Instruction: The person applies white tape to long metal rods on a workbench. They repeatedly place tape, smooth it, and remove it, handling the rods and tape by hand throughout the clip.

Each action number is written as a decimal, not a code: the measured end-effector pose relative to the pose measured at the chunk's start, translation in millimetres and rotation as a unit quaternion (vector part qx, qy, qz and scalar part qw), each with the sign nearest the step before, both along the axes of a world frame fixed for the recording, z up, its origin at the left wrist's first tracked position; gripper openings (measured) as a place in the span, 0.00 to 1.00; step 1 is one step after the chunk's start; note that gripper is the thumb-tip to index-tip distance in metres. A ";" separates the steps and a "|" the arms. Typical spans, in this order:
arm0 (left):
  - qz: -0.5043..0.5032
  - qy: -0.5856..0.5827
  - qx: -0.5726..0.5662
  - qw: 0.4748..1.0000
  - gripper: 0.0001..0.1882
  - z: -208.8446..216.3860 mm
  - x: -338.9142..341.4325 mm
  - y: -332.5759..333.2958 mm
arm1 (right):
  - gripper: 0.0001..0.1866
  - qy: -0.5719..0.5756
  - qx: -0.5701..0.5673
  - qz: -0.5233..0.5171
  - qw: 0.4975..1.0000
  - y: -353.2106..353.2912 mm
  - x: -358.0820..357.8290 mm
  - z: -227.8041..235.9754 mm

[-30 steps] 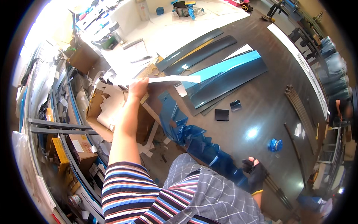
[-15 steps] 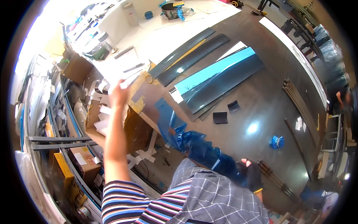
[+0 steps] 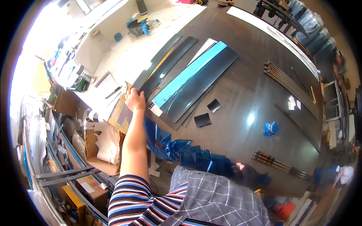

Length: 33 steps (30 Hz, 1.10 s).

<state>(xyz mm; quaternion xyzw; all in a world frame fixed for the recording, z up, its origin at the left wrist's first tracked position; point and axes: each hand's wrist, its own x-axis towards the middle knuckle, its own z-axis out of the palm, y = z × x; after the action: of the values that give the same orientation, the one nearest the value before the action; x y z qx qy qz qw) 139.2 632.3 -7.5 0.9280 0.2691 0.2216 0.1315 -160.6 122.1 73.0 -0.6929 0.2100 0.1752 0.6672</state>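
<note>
My bare left hand (image 3: 135, 100) is at the near end of two long dark strips (image 3: 170, 62), its fingers curled down by the brown board edge. Whatever they close on is hidden beneath them. A tan tape ring (image 3: 156, 91) lies just to its right. My right hand (image 3: 246, 174), in a dark glove with bare fingertips, is low at the table's near edge, against crumpled blue film (image 3: 188, 150). Its fingers are bent, and I cannot see what is in them. Between the hands and the far side lies a dark panel (image 3: 207, 81) partly covered by bright blue film (image 3: 192, 73).
Two small black squares (image 3: 203, 120) and a blue-wrapped lump (image 3: 271, 129) lie on the dark table. Bundles of brown rods (image 3: 290, 88) sit at the right. An open carton (image 3: 103, 148) of paper scraps stands beside my left arm. A dark pot (image 3: 135, 27) is at the back.
My left hand has moved from above the carton to the near end of the dark strips. The view has turned, shifting most of the table leftward. My right hand stays by the blue film.
</note>
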 end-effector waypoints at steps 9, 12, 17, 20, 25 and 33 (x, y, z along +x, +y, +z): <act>-0.148 -0.229 -0.362 0.892 0.13 128.4 8.6 -62.6 | 0.15 -0.041 -0.017 0.043 0.998 34.4 41.9 13.5; -0.287 -0.248 -0.487 0.787 0.11 191.8 -24.1 -136.2 | 0.22 -0.011 0.009 0.146 0.989 39.8 85.5 15.1; -0.503 -0.158 -0.601 0.601 0.12 207.5 -126.3 -249.3 | 0.46 0.009 0.613 0.148 0.776 71.9 133.6 23.3; -0.573 -0.010 -0.616 0.541 0.17 215.6 -177.7 -289.5 | 0.47 -0.220 0.606 -0.017 0.764 48.5 117.3 61.3; -0.492 0.077 -0.693 0.521 0.18 191.8 -230.0 -319.8 | 0.42 -0.280 0.767 -0.132 0.562 -95.7 44.5 73.4; -0.464 0.316 -0.479 0.675 0.11 99.1 -255.1 -418.7 | 0.16 -0.254 0.136 -0.540 0.791 -270.2 -144.9 40.6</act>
<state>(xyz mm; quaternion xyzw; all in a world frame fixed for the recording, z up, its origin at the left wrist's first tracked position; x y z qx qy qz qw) -116.0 213.6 91.6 0.7579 -0.1013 -0.3342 0.5510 -305.4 -148.1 113.6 -0.3884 0.3468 -0.3696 0.7696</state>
